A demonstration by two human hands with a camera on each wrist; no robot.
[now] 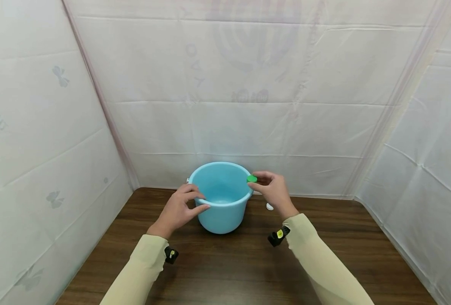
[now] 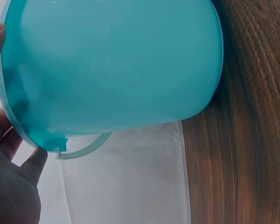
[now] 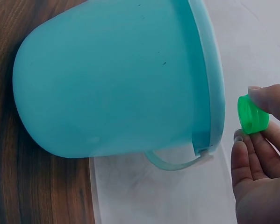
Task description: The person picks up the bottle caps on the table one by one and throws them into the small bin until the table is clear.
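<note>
A light blue bucket stands upright on the table, its mouth facing up. My left hand grips the bucket's near left rim, with fingertips reaching over the edge and the thumb along the front. Between thumb and fingers, my right hand pinches a green bottle cap right by the right rim. The right wrist view shows the cap tilted, its hollow side visible, just outside the rim. A pale curved handle hangs at the far side of the bucket.
The brown wooden table spreads around the bucket. A small white object lies right of the bucket, near the right wrist. White sheeting rises close behind the bucket and along both sides.
</note>
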